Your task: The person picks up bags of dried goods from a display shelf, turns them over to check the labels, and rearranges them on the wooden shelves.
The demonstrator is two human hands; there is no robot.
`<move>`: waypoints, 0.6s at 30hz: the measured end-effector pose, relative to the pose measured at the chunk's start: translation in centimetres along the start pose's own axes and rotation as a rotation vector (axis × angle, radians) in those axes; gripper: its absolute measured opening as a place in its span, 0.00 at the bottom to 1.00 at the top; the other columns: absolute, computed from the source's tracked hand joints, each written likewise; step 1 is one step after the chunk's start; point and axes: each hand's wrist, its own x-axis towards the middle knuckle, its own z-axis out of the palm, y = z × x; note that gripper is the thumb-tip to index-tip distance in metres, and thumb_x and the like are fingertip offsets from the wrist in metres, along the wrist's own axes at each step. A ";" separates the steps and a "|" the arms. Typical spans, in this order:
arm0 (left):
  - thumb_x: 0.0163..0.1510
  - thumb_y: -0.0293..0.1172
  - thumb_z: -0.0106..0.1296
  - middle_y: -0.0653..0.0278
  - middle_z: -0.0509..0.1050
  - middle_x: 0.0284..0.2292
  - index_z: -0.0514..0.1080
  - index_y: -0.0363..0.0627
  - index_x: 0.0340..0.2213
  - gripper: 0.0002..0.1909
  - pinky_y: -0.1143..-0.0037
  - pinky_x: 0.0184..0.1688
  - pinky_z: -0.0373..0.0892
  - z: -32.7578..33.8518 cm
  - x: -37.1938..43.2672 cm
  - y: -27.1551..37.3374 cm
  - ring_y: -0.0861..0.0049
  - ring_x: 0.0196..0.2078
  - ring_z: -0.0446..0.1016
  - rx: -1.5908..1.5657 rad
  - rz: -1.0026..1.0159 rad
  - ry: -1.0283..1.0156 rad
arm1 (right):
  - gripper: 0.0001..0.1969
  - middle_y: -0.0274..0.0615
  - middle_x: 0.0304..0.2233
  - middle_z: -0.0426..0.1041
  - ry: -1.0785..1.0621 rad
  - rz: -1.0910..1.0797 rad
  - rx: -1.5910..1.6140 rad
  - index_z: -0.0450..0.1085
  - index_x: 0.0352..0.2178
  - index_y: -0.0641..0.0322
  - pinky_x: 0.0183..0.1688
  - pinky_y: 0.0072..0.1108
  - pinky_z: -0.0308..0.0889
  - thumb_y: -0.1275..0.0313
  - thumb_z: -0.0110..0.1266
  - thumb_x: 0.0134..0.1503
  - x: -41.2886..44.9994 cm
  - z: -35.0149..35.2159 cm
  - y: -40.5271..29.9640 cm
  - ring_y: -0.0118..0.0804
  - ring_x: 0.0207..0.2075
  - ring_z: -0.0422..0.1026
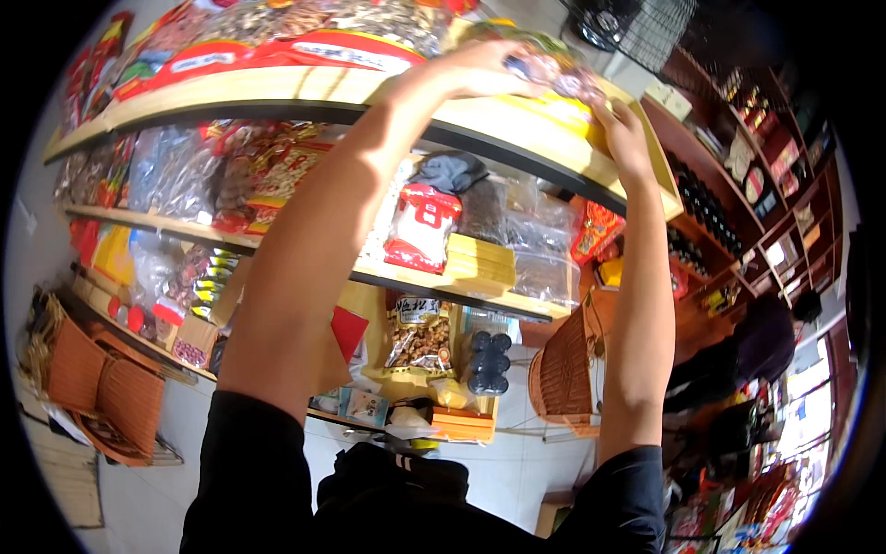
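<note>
Both my arms reach up to the top wooden shelf (332, 84). My left hand (495, 69) is closed on one end of a clear plastic bag with pinkish and purplish contents (567, 83). At the bag's other end is my right hand (619, 128), its fingers on the plastic; the bag is blurred and its contents cannot be made out. Beneath the bag lies a yellow packet (564, 114) on the shelf. Red-edged bags of dried goods (346, 48) fill the shelf to the left of my hands.
Lower shelves hold a red and white packet (423, 228), yellow boxes (479, 263) and a bag of nuts or dried mushrooms (419, 336). Wicker baskets (564, 374) stand beside the rack. A person in dark clothes (758, 339) is at the right, near wooden wall shelving (796, 235).
</note>
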 end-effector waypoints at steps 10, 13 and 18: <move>0.29 0.56 0.66 0.43 0.46 0.59 0.48 0.54 0.60 0.60 0.67 0.59 0.56 0.6 0.4 7.0 0.51 0.58 0.55 0.096 -0.158 -0.198 | 0.06 0.36 0.35 0.70 0.037 -0.056 0.735 0.63 0.34 0.60 0.42 0.24 0.66 0.69 0.44 0.61 -0.8 -4.7 1.2 0.30 0.38 0.70; 0.33 0.54 0.64 0.43 0.52 0.57 0.53 0.44 0.57 0.54 0.68 0.57 0.58 0.1 -2.0 7.5 0.53 0.56 0.59 0.011 -0.124 -0.082 | 0.08 0.39 0.36 0.70 0.078 -0.126 0.747 0.63 0.36 0.61 0.43 0.26 0.67 0.68 0.42 0.61 -2.6 -4.6 -0.4 0.32 0.39 0.70; 0.39 0.46 0.63 0.43 0.53 0.55 0.51 0.35 0.55 0.49 0.69 0.57 0.56 0.6 -6.5 7.7 0.58 0.57 0.56 -0.668 -0.180 0.143 | 0.10 0.42 0.38 0.70 0.031 -0.267 0.711 0.63 0.40 0.63 0.42 0.26 0.68 0.69 0.40 0.62 -6.7 -6.3 -2.6 0.33 0.40 0.71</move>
